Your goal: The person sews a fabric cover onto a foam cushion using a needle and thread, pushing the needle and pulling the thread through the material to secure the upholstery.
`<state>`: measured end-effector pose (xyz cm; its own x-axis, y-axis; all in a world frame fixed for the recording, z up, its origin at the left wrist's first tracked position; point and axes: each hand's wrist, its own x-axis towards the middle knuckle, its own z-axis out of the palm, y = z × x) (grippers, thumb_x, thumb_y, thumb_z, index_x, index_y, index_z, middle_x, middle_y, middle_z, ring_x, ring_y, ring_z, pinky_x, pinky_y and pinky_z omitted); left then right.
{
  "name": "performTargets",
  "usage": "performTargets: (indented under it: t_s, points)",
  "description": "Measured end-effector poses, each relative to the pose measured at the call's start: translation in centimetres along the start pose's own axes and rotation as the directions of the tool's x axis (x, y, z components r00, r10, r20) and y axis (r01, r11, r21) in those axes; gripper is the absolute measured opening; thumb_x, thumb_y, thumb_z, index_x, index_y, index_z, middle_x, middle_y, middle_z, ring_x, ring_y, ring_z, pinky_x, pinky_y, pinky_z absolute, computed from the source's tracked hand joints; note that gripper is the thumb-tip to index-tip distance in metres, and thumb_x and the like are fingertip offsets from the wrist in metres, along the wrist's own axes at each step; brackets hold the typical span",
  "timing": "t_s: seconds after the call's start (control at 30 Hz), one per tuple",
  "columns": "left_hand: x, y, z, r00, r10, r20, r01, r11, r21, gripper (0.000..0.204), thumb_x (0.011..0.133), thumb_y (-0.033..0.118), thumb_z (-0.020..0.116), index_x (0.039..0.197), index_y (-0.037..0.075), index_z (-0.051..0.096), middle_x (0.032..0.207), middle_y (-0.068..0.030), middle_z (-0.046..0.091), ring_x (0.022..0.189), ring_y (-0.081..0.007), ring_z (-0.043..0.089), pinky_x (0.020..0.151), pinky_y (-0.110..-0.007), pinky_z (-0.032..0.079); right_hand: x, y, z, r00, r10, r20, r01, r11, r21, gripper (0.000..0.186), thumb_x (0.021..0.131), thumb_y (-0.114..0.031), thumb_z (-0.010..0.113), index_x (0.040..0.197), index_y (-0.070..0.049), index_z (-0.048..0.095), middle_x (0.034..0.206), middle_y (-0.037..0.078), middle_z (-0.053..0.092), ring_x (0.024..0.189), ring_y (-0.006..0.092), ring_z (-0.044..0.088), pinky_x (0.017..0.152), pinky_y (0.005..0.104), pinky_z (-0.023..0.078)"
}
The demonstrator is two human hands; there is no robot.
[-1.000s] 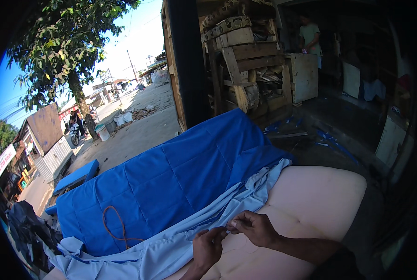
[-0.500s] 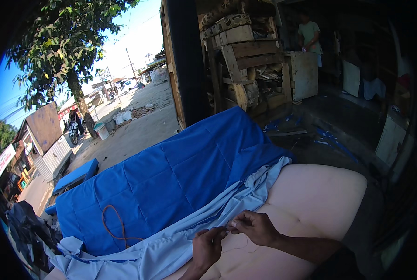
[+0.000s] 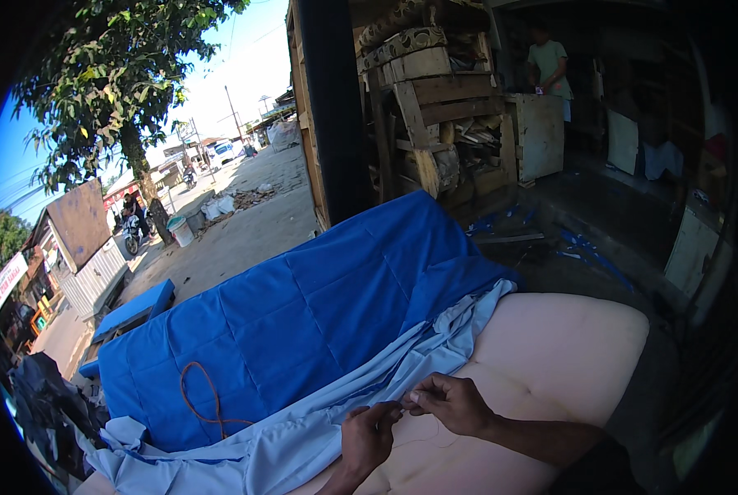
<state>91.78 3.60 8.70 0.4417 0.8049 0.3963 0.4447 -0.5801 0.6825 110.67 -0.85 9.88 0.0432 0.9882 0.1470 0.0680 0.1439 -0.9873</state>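
Note:
My left hand [image 3: 367, 437] and my right hand [image 3: 453, 404] meet fingertip to fingertip over a pale foam cushion [image 3: 563, 338] with dimples in it. Both are closed in a pinch on a thin thread [image 3: 445, 431], which droops in a loop below them over the foam. Whether a needle is between the fingertips is too small to tell. Just beyond my hands, light blue cloth [image 3: 303, 437] lies bunched along the cushion's edge. It borders a bright blue quilted cover [image 3: 303, 305] with stitched squares. An orange-brown cord [image 3: 218, 403] lies looped on the blue cover.
A dark post [image 3: 329, 107] rises behind the cover, beside stacked scrap wood [image 3: 455, 107]. Blue scraps [image 3: 587, 247] litter the floor at right. One person [image 3: 549, 66] stands at the back. A blue padded panel [image 3: 134, 312] and dark plastic [image 3: 51, 404] lie at left.
My hands keep nearly the same pinch and place. The view has shifted very slightly.

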Motion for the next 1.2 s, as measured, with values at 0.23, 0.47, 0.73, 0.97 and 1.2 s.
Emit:
performTargets:
  t_s: [0.23,0.47,0.73,0.97,1.2]
  points:
    - [0.0,-0.4,0.2,1.0,-0.006,0.01,0.006,1.0,-0.025,0.011,0.091,0.006,0.063,0.095,0.005,0.073,0.084,-0.0109,0.075,0.081,-0.025,0.075,0.077,-0.035,0.055,0.1,0.7,-0.1,1.0,-0.023,-0.001,0.023,0.999,0.032,0.021,0.101,-0.013,0.06,0.103,0.007,0.063,0.096,0.011,0.072,0.092,0.0154,0.072,0.084,0.028,0.06]
    - [0.0,-0.3,0.2,1.0,0.002,0.006,-0.001,1.0,-0.02,0.013,0.09,0.001,0.061,0.095,0.004,0.073,0.083,-0.0107,0.075,0.079,-0.0242,0.075,0.075,-0.034,0.057,0.1,0.1,-0.1,1.0,0.002,0.011,-0.002,1.0,0.012,0.021,0.101,-0.013,0.06,0.104,0.008,0.062,0.096,0.012,0.072,0.093,0.0159,0.072,0.084,0.0279,0.06]
    - [0.0,-0.5,0.4,0.999,0.033,0.008,-0.033,0.999,0.012,0.015,0.089,0.0,0.061,0.094,0.005,0.073,0.08,-0.0108,0.074,0.077,-0.0249,0.075,0.075,-0.035,0.057,0.0,0.1,-0.1,1.0,0.016,0.009,-0.017,0.999,0.028,0.021,0.101,-0.013,0.059,0.104,0.008,0.062,0.097,0.013,0.072,0.095,0.0169,0.072,0.085,0.0282,0.06]
    - [-0.1,-0.3,0.3,1.0,0.024,-0.006,-0.024,1.0,0.018,0.012,0.09,0.005,0.063,0.094,0.006,0.074,0.077,-0.0108,0.074,0.076,-0.0262,0.074,0.079,-0.036,0.054,0.1,0.3,-0.2,1.0,0.016,0.012,-0.017,1.0,0.023,0.021,0.101,-0.013,0.059,0.104,0.008,0.062,0.097,0.013,0.073,0.094,0.0168,0.072,0.085,0.028,0.06]
    - [-0.1,0.0,0.2,0.999,0.04,-0.017,-0.039,0.998,0.038,0.009,0.088,0.008,0.068,0.094,0.006,0.074,0.079,-0.0106,0.074,0.07,-0.0289,0.07,0.076,-0.038,0.052,0.2,0.2,-0.3,0.999,0.047,0.015,-0.048,0.999,0.025,0.021,0.101,-0.013,0.058,0.104,0.007,0.062,0.097,0.013,0.073,0.093,0.0158,0.072,0.084,0.0276,0.06]
